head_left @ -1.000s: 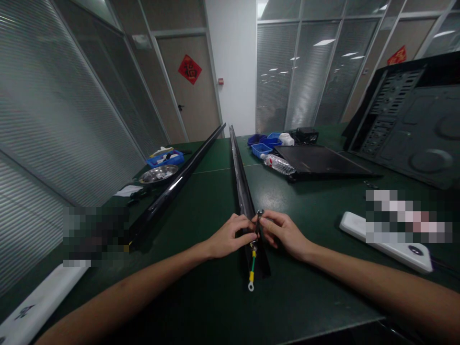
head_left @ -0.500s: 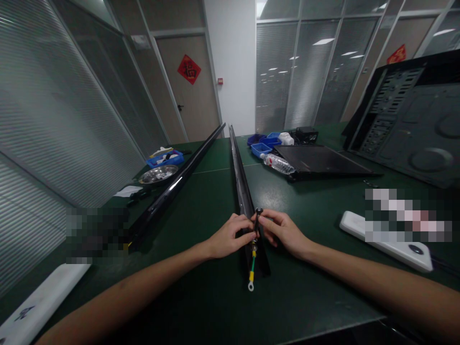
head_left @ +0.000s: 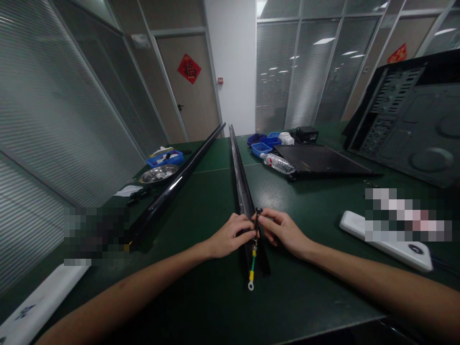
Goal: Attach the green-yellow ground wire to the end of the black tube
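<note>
Head view: on the bench (head_left: 305, 201), your right hand (head_left: 286, 231) pinches the wrench (head_left: 257, 225) above the rail (head_left: 245, 197)'s near end; your left hand (head_left: 229, 235) sits beside it, grip unclear. If tilted, the wrench may slip at the metal fitting (head_left: 255, 243); turning may twist the green lead (head_left: 253, 263). Since a second ago, the wrench's top has edged left.

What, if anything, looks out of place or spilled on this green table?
Only the clear plastic bottle stands out: it lies on its side beside the flat black rectangular panel instead of standing upright. I see no spill.
</note>
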Demonstrator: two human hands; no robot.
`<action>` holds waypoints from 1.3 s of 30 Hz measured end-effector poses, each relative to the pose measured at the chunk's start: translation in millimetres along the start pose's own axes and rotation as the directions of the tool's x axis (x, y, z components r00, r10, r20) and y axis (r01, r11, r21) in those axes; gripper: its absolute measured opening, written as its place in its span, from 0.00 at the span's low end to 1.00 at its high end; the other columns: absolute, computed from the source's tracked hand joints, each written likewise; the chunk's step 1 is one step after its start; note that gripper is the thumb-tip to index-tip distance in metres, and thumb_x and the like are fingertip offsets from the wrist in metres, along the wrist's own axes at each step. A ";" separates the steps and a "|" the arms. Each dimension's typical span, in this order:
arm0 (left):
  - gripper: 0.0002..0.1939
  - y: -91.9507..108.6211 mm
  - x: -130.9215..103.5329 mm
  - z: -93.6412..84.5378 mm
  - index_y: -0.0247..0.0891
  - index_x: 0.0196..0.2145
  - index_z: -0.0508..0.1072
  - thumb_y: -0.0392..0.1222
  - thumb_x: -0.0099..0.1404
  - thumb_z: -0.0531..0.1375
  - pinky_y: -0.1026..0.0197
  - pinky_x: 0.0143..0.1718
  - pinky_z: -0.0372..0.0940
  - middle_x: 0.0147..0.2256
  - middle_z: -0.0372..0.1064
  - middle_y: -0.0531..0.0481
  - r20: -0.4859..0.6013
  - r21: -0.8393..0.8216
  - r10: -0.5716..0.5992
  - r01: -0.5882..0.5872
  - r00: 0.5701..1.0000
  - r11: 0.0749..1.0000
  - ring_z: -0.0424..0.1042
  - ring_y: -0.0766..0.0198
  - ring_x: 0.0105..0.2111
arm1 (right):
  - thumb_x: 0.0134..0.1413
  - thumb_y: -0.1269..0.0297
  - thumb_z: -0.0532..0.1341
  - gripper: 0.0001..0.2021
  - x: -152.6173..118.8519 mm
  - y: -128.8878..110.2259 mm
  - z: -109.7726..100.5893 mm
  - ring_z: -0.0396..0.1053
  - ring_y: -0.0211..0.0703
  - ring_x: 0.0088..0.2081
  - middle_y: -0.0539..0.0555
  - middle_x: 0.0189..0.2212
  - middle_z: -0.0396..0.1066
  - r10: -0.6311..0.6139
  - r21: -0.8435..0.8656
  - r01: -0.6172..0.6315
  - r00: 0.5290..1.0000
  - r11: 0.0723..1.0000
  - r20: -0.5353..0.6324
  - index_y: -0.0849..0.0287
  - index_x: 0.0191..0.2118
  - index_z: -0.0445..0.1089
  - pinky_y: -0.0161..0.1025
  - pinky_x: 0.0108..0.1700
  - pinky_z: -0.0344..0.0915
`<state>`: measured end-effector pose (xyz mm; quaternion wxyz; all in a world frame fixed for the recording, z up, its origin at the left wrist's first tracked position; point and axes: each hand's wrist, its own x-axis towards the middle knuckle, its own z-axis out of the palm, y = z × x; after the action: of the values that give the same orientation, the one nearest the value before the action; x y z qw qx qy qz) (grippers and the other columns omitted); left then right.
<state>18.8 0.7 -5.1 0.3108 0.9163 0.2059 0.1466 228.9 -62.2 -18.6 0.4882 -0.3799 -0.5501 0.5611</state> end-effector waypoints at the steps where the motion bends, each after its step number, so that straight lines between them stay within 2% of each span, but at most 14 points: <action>1: 0.17 -0.1 -0.1 0.0 0.41 0.42 0.75 0.51 0.78 0.50 0.54 0.55 0.56 0.49 0.70 0.47 0.003 -0.001 0.001 -0.001 1.000 1.000 0.65 0.55 0.49 | 0.61 0.45 0.64 0.20 0.2 -0.1 0.2 0.57 0.30 0.18 0.46 0.24 0.68 0.001 0.002 -0.001 1.000 1.000 0.001 0.60 0.42 0.70 0.28 0.18 0.56; 7: 0.15 -1.9 -0.8 0.6 0.42 0.44 0.75 0.48 0.79 0.50 0.53 0.55 0.55 0.51 0.70 0.48 0.002 0.010 0.024 -0.024 1.000 1.000 0.65 0.55 0.50 | 0.61 0.46 0.64 0.20 -0.1 -1.9 1.7 0.57 0.30 0.18 0.47 0.24 0.68 -0.007 0.006 0.007 1.000 1.000 -0.005 0.60 0.43 0.71 0.28 0.18 0.56; 13: 0.15 -1.4 -0.6 0.8 0.39 0.40 0.74 0.49 0.78 0.53 0.55 0.52 0.55 0.42 0.70 0.49 -0.030 -0.005 0.021 -0.021 0.999 1.000 0.67 0.57 0.45 | 0.61 0.45 0.64 0.21 -1.6 -3.0 1.1 0.57 0.30 0.18 0.46 0.23 0.66 -0.022 0.010 0.022 1.000 1.000 -0.009 0.61 0.43 0.71 0.28 0.18 0.56; 16: 0.15 -1.3 -0.4 0.5 0.39 0.40 0.74 0.51 0.77 0.54 0.56 0.51 0.55 0.41 0.70 0.49 -0.036 -0.002 0.022 -0.022 0.999 1.000 0.67 0.57 0.44 | 0.61 0.44 0.63 0.21 -1.3 -1.6 0.8 0.57 0.30 0.18 0.45 0.22 0.65 -0.028 0.003 0.028 1.000 1.000 0.001 0.61 0.42 0.71 0.28 0.18 0.56; 24: 0.14 -1.3 -0.3 0.4 0.40 0.43 0.75 0.49 0.77 0.54 0.55 0.51 0.56 0.43 0.71 0.48 -0.025 0.015 0.035 -0.035 0.999 0.999 0.67 0.56 0.45 | 0.63 0.45 0.63 0.20 -0.1 0.6 -0.1 0.57 0.30 0.18 0.45 0.23 0.64 -0.037 -0.019 0.038 0.999 0.999 0.020 0.61 0.40 0.71 0.28 0.18 0.57; 39: 0.16 -0.6 0.0 -1.1 0.41 0.42 0.76 0.49 0.78 0.51 0.54 0.56 0.54 0.50 0.71 0.48 0.008 -0.012 0.038 -0.038 0.999 0.999 0.65 0.55 0.51 | 0.62 0.47 0.64 0.19 -0.1 2.7 -2.1 0.58 0.30 0.19 0.47 0.25 0.69 -0.019 0.005 0.019 1.000 1.000 0.019 0.60 0.43 0.71 0.27 0.18 0.56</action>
<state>18.1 1.6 -4.6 0.3143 0.9188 0.1861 0.1500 230.6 -61.6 -21.5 0.4892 -0.3680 -0.5571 0.5611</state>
